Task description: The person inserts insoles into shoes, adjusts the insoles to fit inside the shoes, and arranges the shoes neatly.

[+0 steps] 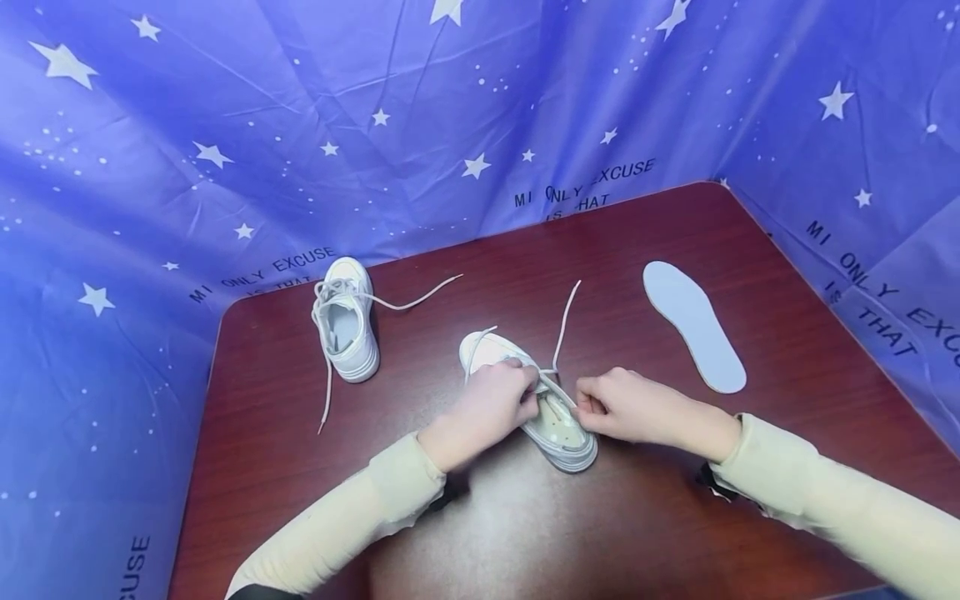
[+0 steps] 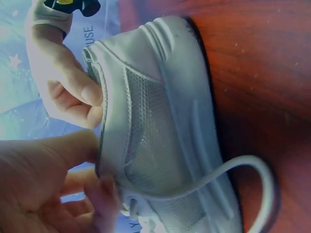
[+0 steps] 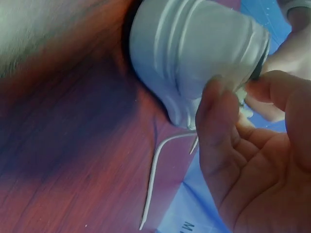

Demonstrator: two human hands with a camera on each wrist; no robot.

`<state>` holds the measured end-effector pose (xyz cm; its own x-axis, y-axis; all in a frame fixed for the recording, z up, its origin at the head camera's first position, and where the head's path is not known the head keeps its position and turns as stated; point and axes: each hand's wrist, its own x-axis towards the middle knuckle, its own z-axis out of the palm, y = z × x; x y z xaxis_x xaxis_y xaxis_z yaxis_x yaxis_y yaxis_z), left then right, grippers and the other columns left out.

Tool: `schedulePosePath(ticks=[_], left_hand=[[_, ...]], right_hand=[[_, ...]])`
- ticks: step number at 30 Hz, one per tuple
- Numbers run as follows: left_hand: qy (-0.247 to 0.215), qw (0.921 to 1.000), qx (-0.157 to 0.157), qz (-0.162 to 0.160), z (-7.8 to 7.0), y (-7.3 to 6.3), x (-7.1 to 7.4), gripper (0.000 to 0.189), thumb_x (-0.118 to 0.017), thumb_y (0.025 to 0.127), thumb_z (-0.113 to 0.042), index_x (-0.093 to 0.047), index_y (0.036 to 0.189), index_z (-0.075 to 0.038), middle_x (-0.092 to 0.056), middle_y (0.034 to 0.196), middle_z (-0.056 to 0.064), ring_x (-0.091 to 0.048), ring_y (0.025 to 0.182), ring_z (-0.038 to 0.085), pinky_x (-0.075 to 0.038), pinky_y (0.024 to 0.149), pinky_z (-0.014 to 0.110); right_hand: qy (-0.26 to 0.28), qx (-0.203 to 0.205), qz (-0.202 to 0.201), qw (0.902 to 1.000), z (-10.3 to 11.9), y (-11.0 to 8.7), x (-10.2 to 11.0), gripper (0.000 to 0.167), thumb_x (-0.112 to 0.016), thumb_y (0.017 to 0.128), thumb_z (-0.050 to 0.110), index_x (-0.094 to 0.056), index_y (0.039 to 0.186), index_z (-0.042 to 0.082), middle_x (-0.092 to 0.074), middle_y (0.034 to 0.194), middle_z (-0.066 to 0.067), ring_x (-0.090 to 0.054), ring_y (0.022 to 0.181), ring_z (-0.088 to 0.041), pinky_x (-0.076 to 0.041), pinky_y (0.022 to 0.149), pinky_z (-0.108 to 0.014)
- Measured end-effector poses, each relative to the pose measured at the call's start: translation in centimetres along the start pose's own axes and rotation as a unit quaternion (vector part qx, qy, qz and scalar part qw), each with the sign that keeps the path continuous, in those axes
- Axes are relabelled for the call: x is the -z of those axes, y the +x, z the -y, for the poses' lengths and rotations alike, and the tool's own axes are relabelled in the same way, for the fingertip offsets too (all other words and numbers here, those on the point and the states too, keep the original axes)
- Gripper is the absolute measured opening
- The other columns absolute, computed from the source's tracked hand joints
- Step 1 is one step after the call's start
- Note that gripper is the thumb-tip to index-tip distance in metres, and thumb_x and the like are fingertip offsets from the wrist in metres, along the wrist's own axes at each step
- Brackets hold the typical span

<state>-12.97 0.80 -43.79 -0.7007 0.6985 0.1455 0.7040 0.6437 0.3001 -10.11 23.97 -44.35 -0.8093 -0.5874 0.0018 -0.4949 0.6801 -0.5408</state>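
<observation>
A white sneaker (image 1: 573, 458) with loosened laces sits in the middle of the table, toe pointing away to the left. My left hand (image 1: 487, 408) pinches the near side of its opening, close to the tongue, with the thumb at the inner edge in the left wrist view. On the opposite side my right hand (image 1: 630, 406) pinches the collar rim between thumb and fingers; the right wrist view shows this grip beside the heel (image 3: 209, 43). Inside the opening a pale yellowish shoe bottom (image 1: 558, 425) shows. The fingertips are partly hidden by the collar.
A second white sneaker (image 1: 358, 354) stands at the far left, its laces spread on the table. A white insole (image 1: 693, 325) lies flat at the right. Behind the dark red table (image 1: 420, 333) hangs a blue star-patterned cloth (image 1: 300, 108).
</observation>
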Motion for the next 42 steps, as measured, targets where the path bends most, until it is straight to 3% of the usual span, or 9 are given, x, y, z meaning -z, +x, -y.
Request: schedulePosePath(ticks=[5, 9, 15, 18, 23, 29, 33, 37, 42], left_hand=[[-0.078, 0.9951, 0.005, -0.061, 0.5, -0.4, 0.3, 0.019, -0.074, 0.080, -0.004, -0.058, 0.074, -0.012, -0.050, 0.075, 0.000, -0.050, 0.066, 0.014, -0.041, 0.056, 0.024], [-0.115, 0.9914, 0.036, -0.051, 1.4, -0.4, 0.9, 0.012, -0.071, 0.081, -0.006, -0.062, 0.077, -0.012, -0.056, 0.075, -0.002, -0.050, 0.068, 0.009, -0.042, 0.059, 0.023], [-0.164, 0.9810, 0.098, -0.035, 2.9, -0.1, 1.7, 0.007, -0.063, 0.083, -0.003, -0.063, 0.087, -0.009, -0.066, 0.069, -0.005, -0.058, 0.054, 0.002, -0.048, 0.056, 0.022], [-0.129, 0.9875, 0.083, -0.035, 3.3, -0.1, 1.5, 0.014, -0.064, 0.083, -0.003, -0.063, 0.096, -0.010, -0.065, 0.077, -0.002, -0.059, 0.060, 0.011, -0.049, 0.055, 0.030], [-0.025, 0.9990, 0.001, -0.036, 3.2, 0.0, 0.9, 0.015, -0.063, 0.084, -0.009, -0.065, 0.098, -0.013, -0.058, 0.088, 0.004, -0.058, 0.066, 0.024, -0.049, 0.051, 0.040], [-0.023, 0.9984, -0.047, -0.023, 3.5, 0.2, 1.2, 0.015, -0.071, 0.083, -0.003, -0.073, 0.094, -0.012, -0.061, 0.088, 0.003, -0.059, 0.073, 0.018, -0.052, 0.061, 0.035], [0.022, 0.9987, -0.045, -0.014, 3.2, 0.1, 1.3, 0.009, -0.080, 0.086, -0.018, -0.070, 0.086, -0.017, -0.060, 0.085, -0.001, -0.060, 0.069, 0.016, -0.051, 0.055, 0.036], [0.106, 0.9934, -0.031, -0.030, 2.5, 0.0, 0.6, 0.029, -0.082, 0.085, -0.039, -0.063, 0.078, -0.018, -0.058, 0.079, -0.002, -0.063, 0.063, 0.017, -0.050, 0.048, 0.038], [0.180, 0.9834, 0.011, -0.021, 1.1, 0.2, -0.3, 0.050, -0.080, 0.077, -0.065, -0.069, 0.091, -0.018, -0.064, 0.086, -0.002, -0.068, 0.072, 0.020, -0.053, 0.050, 0.039]], right_hand=[[-0.010, -0.009, 0.000, 0.9999, 0.4, -0.3, 0.2, 0.024, -0.070, 0.086, 0.012, -0.053, 0.071, 0.020, -0.043, 0.060, 0.017, -0.040, 0.054, 0.002, -0.037, 0.050, -0.021], [-0.009, -0.012, 0.004, 0.9999, 0.6, -0.3, 0.2, 0.024, -0.069, 0.084, 0.009, -0.052, 0.071, 0.019, -0.042, 0.059, 0.016, -0.039, 0.054, 0.001, -0.037, 0.050, -0.021], [-0.028, -0.003, -0.007, 0.9996, 1.1, -0.3, -0.1, 0.027, -0.066, 0.084, 0.005, -0.047, 0.069, 0.017, -0.037, 0.059, 0.014, -0.035, 0.054, -0.002, -0.034, 0.049, -0.022], [-0.039, 0.002, -0.017, 0.9991, 1.2, -0.3, -0.2, 0.026, -0.065, 0.083, 0.004, -0.047, 0.070, 0.016, -0.036, 0.060, 0.013, -0.035, 0.055, -0.003, -0.034, 0.048, -0.023], [-0.045, 0.001, -0.023, 0.9987, 1.2, -0.2, -0.4, 0.025, -0.066, 0.084, 0.004, -0.047, 0.071, 0.016, -0.037, 0.060, 0.012, -0.036, 0.054, -0.004, -0.035, 0.048, -0.024], [-0.046, -0.001, -0.020, 0.9988, 1.3, -0.2, -0.6, 0.024, -0.066, 0.085, 0.005, -0.048, 0.072, 0.016, -0.038, 0.061, 0.011, -0.037, 0.055, -0.005, -0.036, 0.048, -0.025], [-0.053, 0.004, -0.025, 0.9983, 1.4, -0.1, -0.7, 0.025, -0.066, 0.085, 0.005, -0.048, 0.073, 0.017, -0.038, 0.061, 0.012, -0.038, 0.055, -0.006, -0.038, 0.048, -0.026], [-0.062, 0.008, -0.031, 0.9975, 1.4, 0.0, -0.8, 0.025, -0.067, 0.085, 0.006, -0.047, 0.073, 0.017, -0.039, 0.062, 0.012, -0.039, 0.055, -0.006, -0.039, 0.047, -0.028], [-0.071, 0.008, -0.032, 0.9969, 1.5, 0.0, -0.9, 0.026, -0.068, 0.084, 0.006, -0.047, 0.073, 0.016, -0.040, 0.062, 0.011, -0.039, 0.055, -0.007, -0.039, 0.047, -0.029]])
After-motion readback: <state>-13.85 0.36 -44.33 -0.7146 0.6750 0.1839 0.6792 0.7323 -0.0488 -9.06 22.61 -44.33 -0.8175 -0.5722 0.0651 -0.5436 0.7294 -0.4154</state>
